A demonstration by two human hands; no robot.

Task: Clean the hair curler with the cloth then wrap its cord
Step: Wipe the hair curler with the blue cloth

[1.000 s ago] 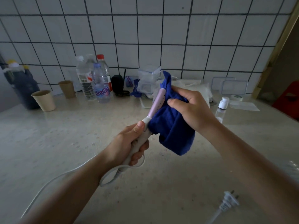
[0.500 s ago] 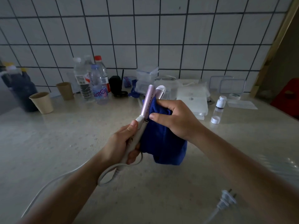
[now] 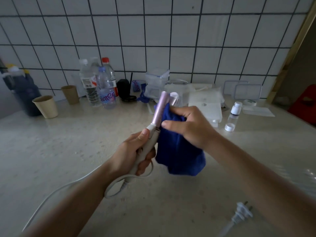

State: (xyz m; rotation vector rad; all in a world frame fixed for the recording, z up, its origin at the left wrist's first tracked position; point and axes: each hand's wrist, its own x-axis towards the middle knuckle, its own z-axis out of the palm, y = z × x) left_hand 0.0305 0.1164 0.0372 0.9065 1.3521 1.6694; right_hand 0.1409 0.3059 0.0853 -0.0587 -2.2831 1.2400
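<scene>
Left hand [image 3: 135,154] closed round the pale handle of the hair curler [image 3: 159,112], thumb laid along the top, pink barrel tilted up and away. Right hand [image 3: 186,127] curled on the blue cloth [image 3: 177,156], pressing it against the barrel's right side, the loose rest hanging below that hand. White cord [image 3: 68,187] looped under the left hand at the handle's end, then running off beside the left forearm over the worktop [image 3: 68,142]. Plug [image 3: 242,211] lying on the worktop near the right forearm. Beyond the left hand, a paper cup [image 3: 45,106] and water bottles [image 3: 106,91] by the tiled wall [image 3: 153,40]; beyond the right hand, a small white-capped bottle [image 3: 235,112].
</scene>
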